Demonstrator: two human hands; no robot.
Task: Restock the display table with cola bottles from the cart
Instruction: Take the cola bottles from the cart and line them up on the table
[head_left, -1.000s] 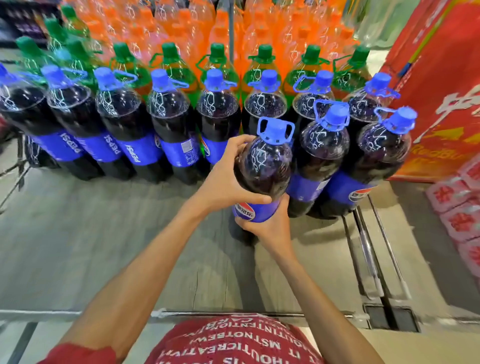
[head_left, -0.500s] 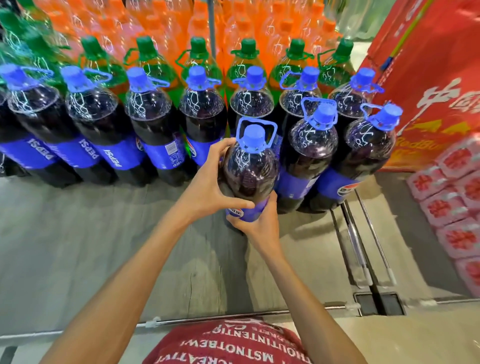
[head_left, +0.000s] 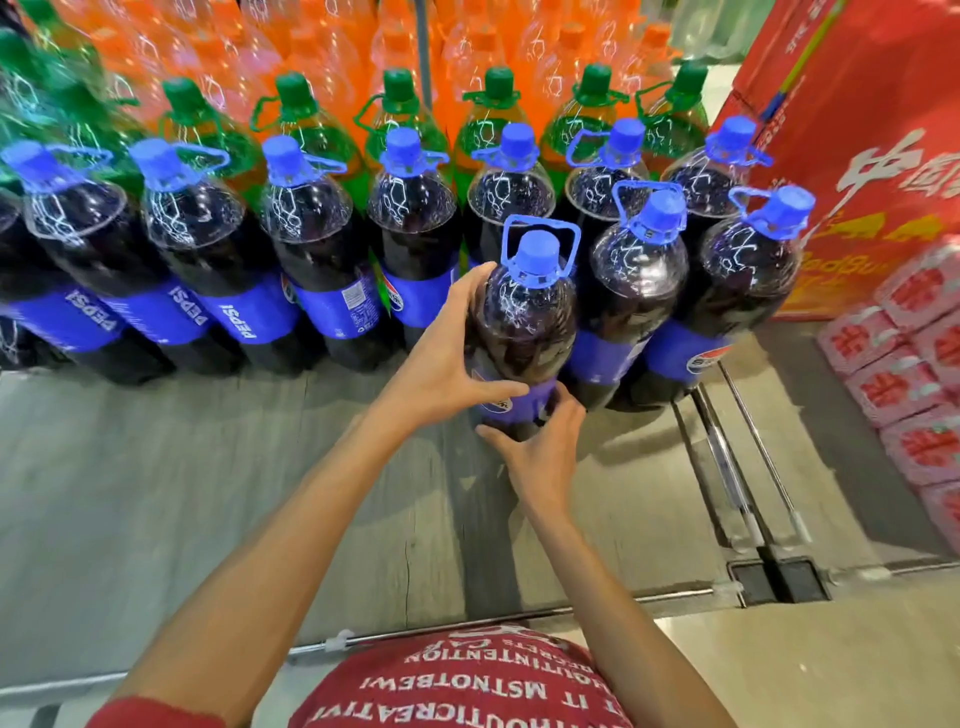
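Cola bottle (head_left: 524, 322): upright on table (head_left: 208, 493).
Left hand (head_left: 441, 364): gripping cola bottle's side.
Right hand (head_left: 540, 447): cupping cola bottle's base.

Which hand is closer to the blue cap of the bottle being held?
Left. The left hand grips the cola bottle at its shoulder, just below the blue cap; the right hand holds it lower down, at the label near the base.

Green-capped bottles (head_left: 498, 88) stood in a row, orange bottles (head_left: 332, 47) behind them; a red board (head_left: 857, 156) rose at right beside stacked pink packs (head_left: 904, 384)
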